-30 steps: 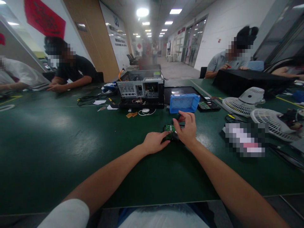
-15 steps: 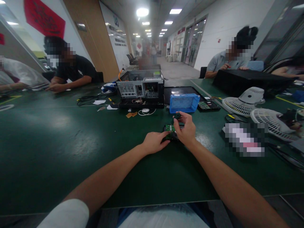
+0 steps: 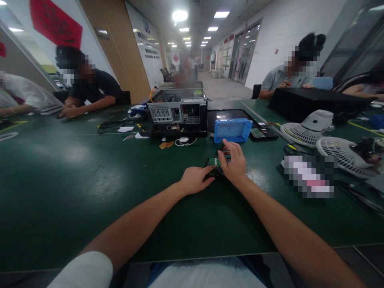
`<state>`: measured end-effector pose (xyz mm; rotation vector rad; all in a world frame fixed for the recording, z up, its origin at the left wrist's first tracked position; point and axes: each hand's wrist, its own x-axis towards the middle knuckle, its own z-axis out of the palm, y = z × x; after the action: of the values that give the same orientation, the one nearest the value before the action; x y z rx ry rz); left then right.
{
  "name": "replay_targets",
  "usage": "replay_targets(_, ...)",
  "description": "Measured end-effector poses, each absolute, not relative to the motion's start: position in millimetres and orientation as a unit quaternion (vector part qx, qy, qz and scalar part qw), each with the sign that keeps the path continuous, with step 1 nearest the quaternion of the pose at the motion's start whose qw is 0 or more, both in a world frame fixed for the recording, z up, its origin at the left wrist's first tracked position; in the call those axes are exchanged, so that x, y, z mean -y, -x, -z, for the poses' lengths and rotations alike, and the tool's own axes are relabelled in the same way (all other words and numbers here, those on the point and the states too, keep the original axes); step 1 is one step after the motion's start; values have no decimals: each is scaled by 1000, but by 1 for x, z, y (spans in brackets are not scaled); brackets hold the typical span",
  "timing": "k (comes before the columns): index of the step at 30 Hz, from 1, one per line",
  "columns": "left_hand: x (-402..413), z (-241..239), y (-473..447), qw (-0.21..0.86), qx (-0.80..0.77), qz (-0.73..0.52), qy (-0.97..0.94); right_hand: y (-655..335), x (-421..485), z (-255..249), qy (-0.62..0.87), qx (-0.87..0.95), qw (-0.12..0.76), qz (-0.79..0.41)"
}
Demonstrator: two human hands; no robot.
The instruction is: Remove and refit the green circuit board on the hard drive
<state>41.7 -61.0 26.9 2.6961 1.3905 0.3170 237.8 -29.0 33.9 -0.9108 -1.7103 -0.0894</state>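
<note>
A small device with a green circuit board [image 3: 213, 161] in a dark frame, which looks like a hard drive, lies flat on the table before me. My left hand [image 3: 195, 180] grips its near left side, with the index finger resting across the board and the thumb along the near edge. Over the device's right part is my right hand [image 3: 235, 164], its thumb and index finger curled toward each other. Whatever sits between those fingertips is too dark to make out against the green tabletop. The right hand covers much of the board.
Behind the device stand a blue plastic bin [image 3: 233, 131] and an opened computer case [image 3: 178, 110]. Another circuit-board unit [image 3: 264, 133] lies to the bin's right. White fan parts [image 3: 301, 134] and cables are at right. Co-workers [image 3: 93, 86] sit across the green table [image 3: 90, 176].
My right hand has shifted slightly, its fingers turned and spread a little more. The dark, knob-like piece seen between its fingertips no longer shows clearly. My left hand has stayed in place.
</note>
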Motion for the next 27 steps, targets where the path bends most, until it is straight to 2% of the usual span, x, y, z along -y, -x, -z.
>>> replay_targets(7, 60, -26, -41, 50, -452, -106, -884, -237, 21, -23, 381, 699, 606, 8)
replay_targets(15, 61, -26, -41, 53, -458, -104, -881, -242, 24, -31, 399, 706, 583, 41)
replay_targets(27, 61, -27, -40, 48, -455, -102, -883, -241, 25, -28, 410, 702, 582, 6)
